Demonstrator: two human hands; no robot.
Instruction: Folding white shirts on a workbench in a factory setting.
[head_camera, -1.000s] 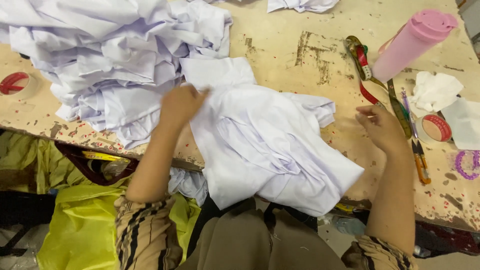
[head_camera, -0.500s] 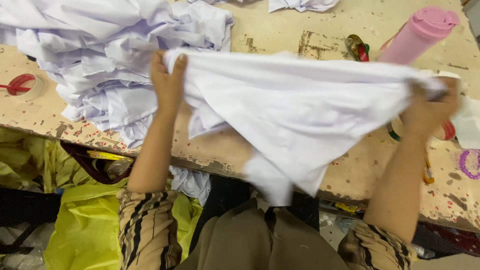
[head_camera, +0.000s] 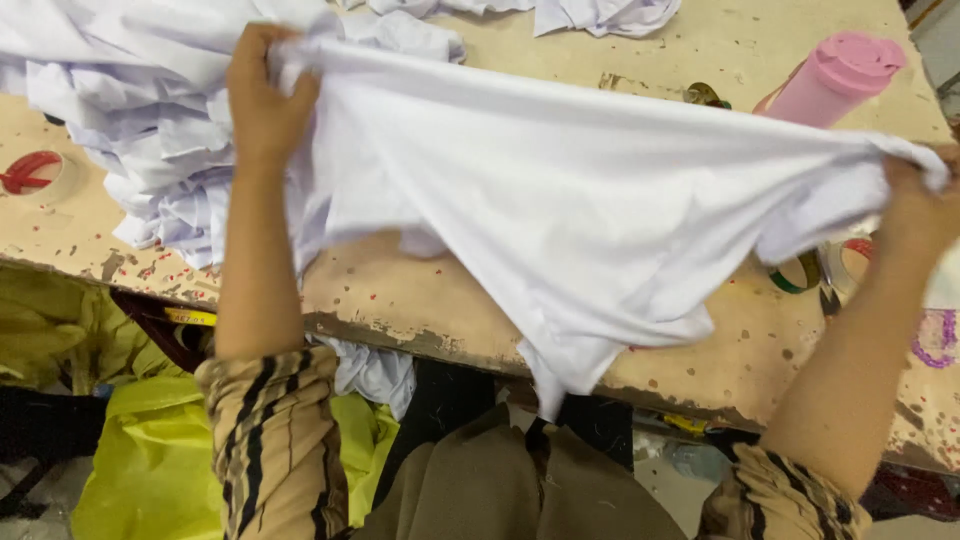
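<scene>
So, left hand (head_camera: 262, 105) is closed around one top corner of a white cloth piece (head_camera: 560, 210), fingers curled over the edge, and the right hand (head_camera: 915, 205) is pinching the opposite corner tight. Between them the cloth is pulled out wide and held up off the desk (head_camera: 420, 290), top edge pretty taut, the rest sagging down in a loose point that hangs past the desk's near edge toward the person's lap.

Going outward from the cloth: behind its left end there's a big messy heap of white fabric pieces (head_camera: 130, 110), a few more scraps at the far edge. A pink bottle (head_camera: 835, 80) lies just behind the right end of the cloth. Tape rolls (head_camera: 815, 268) peek out under the right end, and a red tape roll (head_camera: 35, 172) sits left of the heap. A yellow bag (head_camera: 150, 460) is below the desk.

As far as progress goes, I'd say this one piece is picked up and spread open but not laid flat or folded anywhere, and the heap looks barely dented.
</scene>
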